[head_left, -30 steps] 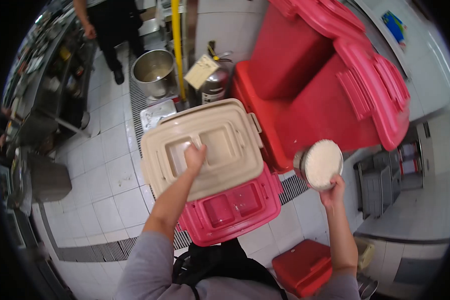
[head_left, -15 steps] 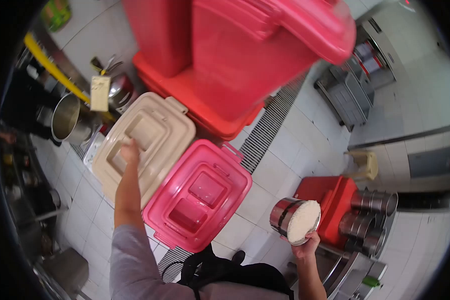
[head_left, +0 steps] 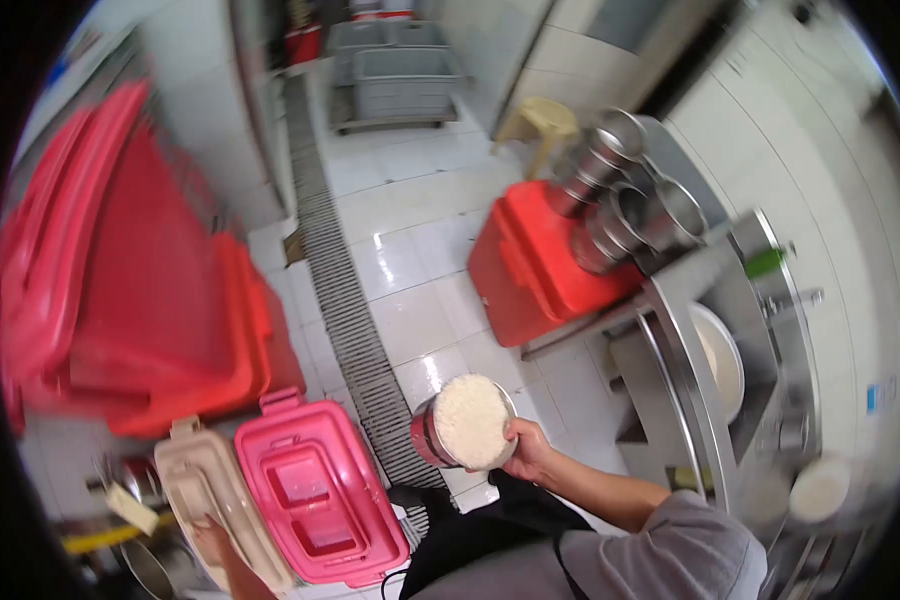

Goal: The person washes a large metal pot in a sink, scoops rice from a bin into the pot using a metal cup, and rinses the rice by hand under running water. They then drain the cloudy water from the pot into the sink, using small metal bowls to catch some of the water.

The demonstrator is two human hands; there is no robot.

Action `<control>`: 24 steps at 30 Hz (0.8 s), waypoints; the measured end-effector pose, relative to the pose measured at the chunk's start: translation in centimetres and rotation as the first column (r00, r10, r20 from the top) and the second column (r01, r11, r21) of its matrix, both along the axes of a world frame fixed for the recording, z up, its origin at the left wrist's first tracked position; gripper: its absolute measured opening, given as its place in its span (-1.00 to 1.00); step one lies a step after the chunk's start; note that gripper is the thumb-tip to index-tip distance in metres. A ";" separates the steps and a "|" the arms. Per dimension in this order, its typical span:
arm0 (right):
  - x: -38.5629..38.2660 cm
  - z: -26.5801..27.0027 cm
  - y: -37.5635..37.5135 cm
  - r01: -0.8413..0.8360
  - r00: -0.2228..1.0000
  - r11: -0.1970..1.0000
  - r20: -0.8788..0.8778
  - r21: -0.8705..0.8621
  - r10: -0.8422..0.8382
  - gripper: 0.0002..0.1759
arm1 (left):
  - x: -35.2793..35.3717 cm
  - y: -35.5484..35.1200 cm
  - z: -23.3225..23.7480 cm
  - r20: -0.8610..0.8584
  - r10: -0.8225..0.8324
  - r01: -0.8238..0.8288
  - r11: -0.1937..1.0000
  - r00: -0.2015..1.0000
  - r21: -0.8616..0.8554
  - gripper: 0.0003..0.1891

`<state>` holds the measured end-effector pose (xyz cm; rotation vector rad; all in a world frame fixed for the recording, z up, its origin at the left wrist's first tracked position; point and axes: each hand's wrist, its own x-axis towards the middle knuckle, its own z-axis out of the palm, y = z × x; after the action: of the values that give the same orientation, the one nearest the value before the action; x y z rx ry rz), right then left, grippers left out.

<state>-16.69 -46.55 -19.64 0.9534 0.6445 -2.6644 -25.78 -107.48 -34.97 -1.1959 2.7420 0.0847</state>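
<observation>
My right hand (head_left: 526,452) grips the rim of a round metal pot (head_left: 425,436), tilted toward me. White grains that look like uncooked rice (head_left: 471,420) fill it up to the brim. At the lower left, my left hand (head_left: 210,540) rests on the beige lid (head_left: 196,462) of a bin, fingers stretched over its recessed middle. Beside that lid sits a pink lid (head_left: 358,470) with two recesses, untouched by either hand.
Large red bins (head_left: 150,300) stand at left. A floor drain grate (head_left: 345,340) runs away from me. On the right are a red box (head_left: 520,270) with metal pots (head_left: 620,215), and a steel sink (head_left: 685,375) holding a white basin (head_left: 725,365). A stool (head_left: 540,125) and grey crates (head_left: 405,85) are farther back.
My view has swung right, bringing the sink into sight and shifting the bins leftward. The filled pot is now nearer my body's middle. My left hand remains at the beige lid, its fingers more stretched.
</observation>
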 end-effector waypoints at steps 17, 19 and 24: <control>25.0 16.7 47.2 0.251 0.684 -0.201 -0.320 0.947 -0.655 -0.25 | -12.3 57.6 6.8 -0.703 -0.539 0.883 0.224 0.464 0.412 -0.68; 27.0 16.5 50.1 -0.285 0.718 -0.602 -0.250 0.746 -0.650 -0.21 | -10.2 68.1 14.6 -0.745 -0.633 0.971 0.044 0.209 0.236 -0.71; 29.4 17.2 53.5 -0.547 0.823 -0.822 -0.080 0.155 -0.563 -0.14 | -7.5 82.9 21.3 -0.791 -0.579 0.952 -0.305 -0.199 -0.016 -0.76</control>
<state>12.73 6.99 -2.40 -1.0994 -2.2017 -0.6408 -33.32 -24.56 -13.66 1.5780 2.5205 1.2529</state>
